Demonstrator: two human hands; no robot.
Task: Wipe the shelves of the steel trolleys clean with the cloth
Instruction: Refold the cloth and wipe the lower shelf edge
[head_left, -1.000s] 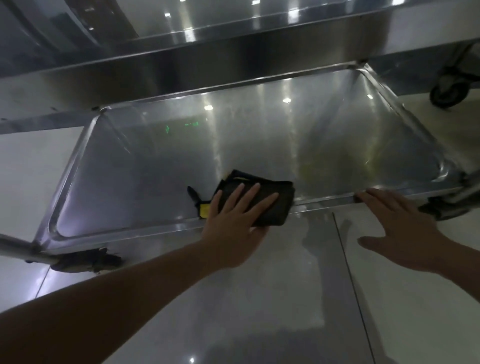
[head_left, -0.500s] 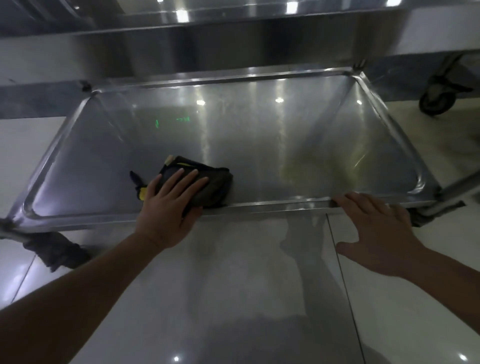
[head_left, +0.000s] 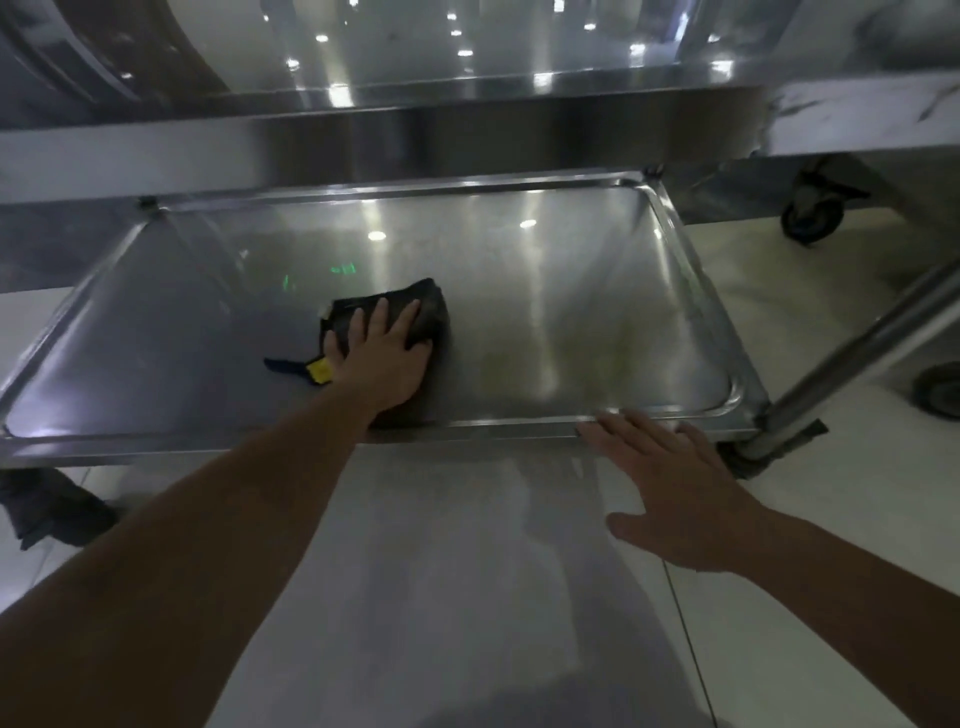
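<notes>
We are partway through the bottom shelf (head_left: 545, 332) of the trolley, as far as we can judge. Our left hand (head_left: 382, 358) lies flat on the dark cloth (head_left: 426, 312), fingers straight and spread, pressing it onto the steel a little left of the shelf's middle and towards the near rim. A yellow tag (head_left: 318, 370) and a dark strip of the cloth stick out to the left of the hand. Our right hand (head_left: 670, 478) rests open on the near rim by the right corner, fingers straight, holding nothing; it seems to steady the trolley.

The steel is too shiny with lamp reflections for us to tell wiped from unwiped, though a faint yellowish haze on the right half suggests that part still needs a pass. The shelf above (head_left: 363, 140) shows only its front edge, so we cannot say whether it is done.

The tray-like shelf with its raised rim holds only the cloth. A wheel (head_left: 810, 218) of another trolley stands beyond on the right.
</notes>
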